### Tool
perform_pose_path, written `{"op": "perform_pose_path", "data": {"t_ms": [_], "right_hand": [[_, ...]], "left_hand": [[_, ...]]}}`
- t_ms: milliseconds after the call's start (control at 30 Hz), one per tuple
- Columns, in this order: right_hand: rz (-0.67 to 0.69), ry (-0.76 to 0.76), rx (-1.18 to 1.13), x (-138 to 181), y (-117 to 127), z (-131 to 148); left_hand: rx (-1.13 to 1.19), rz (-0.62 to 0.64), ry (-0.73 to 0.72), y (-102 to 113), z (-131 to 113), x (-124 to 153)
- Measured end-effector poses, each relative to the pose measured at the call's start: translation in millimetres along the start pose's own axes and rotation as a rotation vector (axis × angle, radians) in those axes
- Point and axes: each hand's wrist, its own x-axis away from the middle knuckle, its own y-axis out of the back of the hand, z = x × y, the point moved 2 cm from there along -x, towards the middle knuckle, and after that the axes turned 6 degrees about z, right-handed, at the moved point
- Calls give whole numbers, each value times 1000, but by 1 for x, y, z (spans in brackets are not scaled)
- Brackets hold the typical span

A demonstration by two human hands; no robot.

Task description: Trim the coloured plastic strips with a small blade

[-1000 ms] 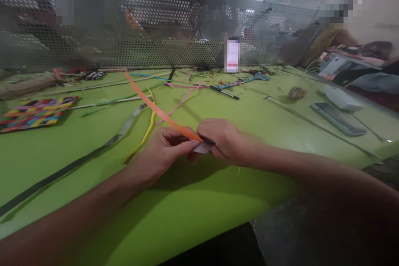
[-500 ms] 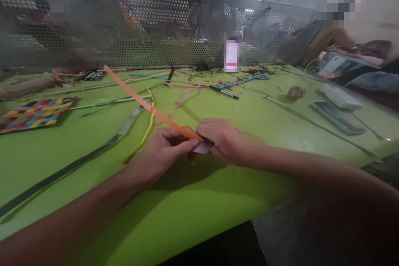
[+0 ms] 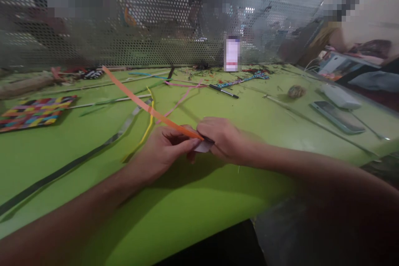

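Right hand (image 3: 222, 136) with fingertips hidden from view

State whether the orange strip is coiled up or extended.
Extended: the orange strip runs as one long, gently curved band beyond the left hand; whether its near end is folded, I cannot tell.

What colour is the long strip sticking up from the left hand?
The strip is orange; it shows best in the head view.

On the table (image 3: 264, 110): woven mat (image 3: 35, 111) left, flat-lying phone (image 3: 338, 116) right — pen (image 3: 223, 91) between (beyond the right hand (image 3: 220, 136)).
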Motion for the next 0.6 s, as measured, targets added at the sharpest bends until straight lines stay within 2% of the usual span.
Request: {"op": "perform_pose_path", "data": {"t_ms": [600], "right_hand": [[-33,9,22,0,-3,-2]], "left_hand": [[-40,-4,-29,0,0,1]]}}
